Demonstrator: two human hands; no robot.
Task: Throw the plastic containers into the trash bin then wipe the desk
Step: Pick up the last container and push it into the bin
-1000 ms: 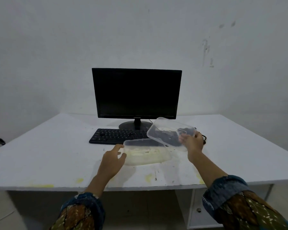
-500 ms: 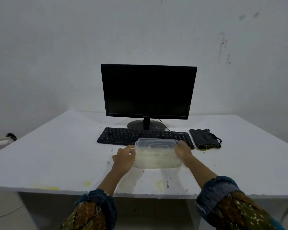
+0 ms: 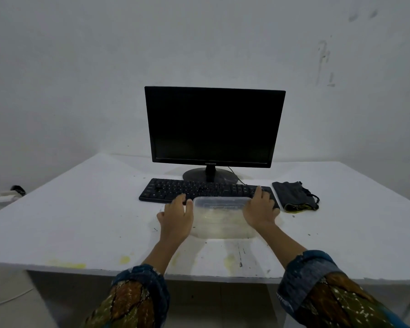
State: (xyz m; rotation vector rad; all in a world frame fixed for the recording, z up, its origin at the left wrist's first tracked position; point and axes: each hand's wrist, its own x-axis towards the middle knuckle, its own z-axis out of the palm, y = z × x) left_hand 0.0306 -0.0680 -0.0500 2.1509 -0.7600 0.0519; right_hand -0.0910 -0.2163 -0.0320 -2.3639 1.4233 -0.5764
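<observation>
left hand (image 3: 175, 218), right hand (image 3: 258, 210) press container (image 3: 219, 221) (long left-right).

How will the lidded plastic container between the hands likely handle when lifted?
The plastic container looks thin and translucent, so it is probably light, and its walls may flex under a squeeze. Pale residue shows inside, so it could be greasy; the left hand and right hand flanking it suit that. Flat and low, it seems unlikely to tip.
</observation>
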